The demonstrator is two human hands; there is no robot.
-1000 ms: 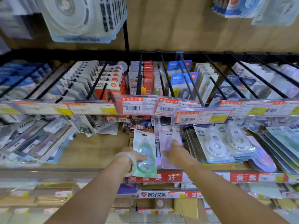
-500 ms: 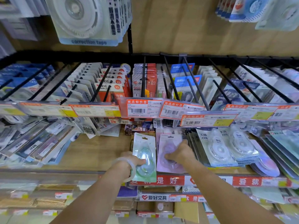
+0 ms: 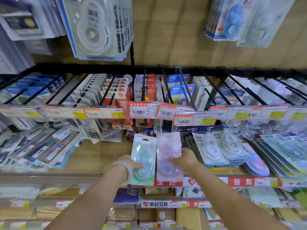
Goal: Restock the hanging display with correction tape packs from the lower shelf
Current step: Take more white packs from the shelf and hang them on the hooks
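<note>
We grip a green correction tape pack (image 3: 143,159) in our left hand (image 3: 128,164); just right of it, our right hand (image 3: 186,159) grips a purple pack (image 3: 168,156).

Two correction tape packs in play. Green pack (image 3: 143,159): pale green card, clear blister over a rounded dispenser, hang slot at top, upright, slight tilt; left hand (image 3: 131,164) grips it, thumb across the blister, card extends above and below the fingers. Purple pack (image 3: 168,156): pale lilac card, clear blister, upright, just beside the green one, edges nearly touching; right hand (image 3: 186,159) holds its right edge, thumb on the blister. Hanging display pegs (image 3: 186,90) sit above the fingers.
</note>
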